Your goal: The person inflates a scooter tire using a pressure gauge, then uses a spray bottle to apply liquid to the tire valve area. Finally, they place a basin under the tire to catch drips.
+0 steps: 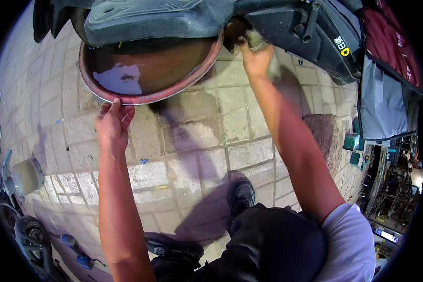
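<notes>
A round basin (148,99) with a worn red rim holds brownish water, and a pale reflection lies on its surface. My left hand (113,120) grips its near rim, thumb on top and fingers curled below. To the basin's right, my right hand (257,58) reaches under the dark body of a scooter (155,21). Its thumb points up beside a pale, blurred patch, and most of its fingers are hidden. What it holds there, I cannot make out. The scooter body covers the basin's far side.
Paving bricks (197,136) cover the ground. At right hang a maroon and grey cover (385,94) and, below it, small green boxes (352,141). A translucent container (27,176) stands at left, with a blue tool (77,251) lower down. My shoe (242,195) is near the middle.
</notes>
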Motion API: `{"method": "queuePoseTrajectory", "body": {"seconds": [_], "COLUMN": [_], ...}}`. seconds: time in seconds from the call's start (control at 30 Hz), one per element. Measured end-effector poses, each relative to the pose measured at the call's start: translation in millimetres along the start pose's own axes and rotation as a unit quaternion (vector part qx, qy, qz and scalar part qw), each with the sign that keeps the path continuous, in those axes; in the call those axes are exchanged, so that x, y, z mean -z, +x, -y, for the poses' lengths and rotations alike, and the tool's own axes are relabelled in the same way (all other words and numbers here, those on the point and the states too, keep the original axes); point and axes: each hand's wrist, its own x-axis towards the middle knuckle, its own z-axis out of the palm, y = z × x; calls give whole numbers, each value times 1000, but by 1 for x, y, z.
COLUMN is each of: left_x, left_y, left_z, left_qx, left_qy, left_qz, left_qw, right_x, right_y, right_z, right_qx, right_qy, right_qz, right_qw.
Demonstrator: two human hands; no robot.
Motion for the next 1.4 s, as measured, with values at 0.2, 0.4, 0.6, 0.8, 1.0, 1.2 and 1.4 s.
{"method": "queuePoseTrajectory", "body": {"seconds": [0.2,0.4,0.6,0.8,1.0,1.2,1.4], "left_x": [-2,-2,8,-1,-3,2,2], "left_y": [-2,2,1,-1,1,4,3], "left_z": [-2,4,1,1,4,6,5], "left_qx": [22,30,37,29,15,20,22], "left_qy": [-14,-16,-6,5,21,14,14], "left_qz": [19,28,16,16,8,7,8], "left_qw": [999,999,999,999,1000,1000,1000], "right_x": [-11,-92,-85,-71,-87,-86,-64], "right_y": [19,55,39,59,60,65,52], "right_z": [88,32,54,51,68,64,46], "right_qx": [68,69,158,150,147,108,-4], "right_qy": [208,216,90,156,200,266,392], "right_qz": [160,235,194,342,363,386,412], "right_qw": [963,945,964,914,898,877,822]}}
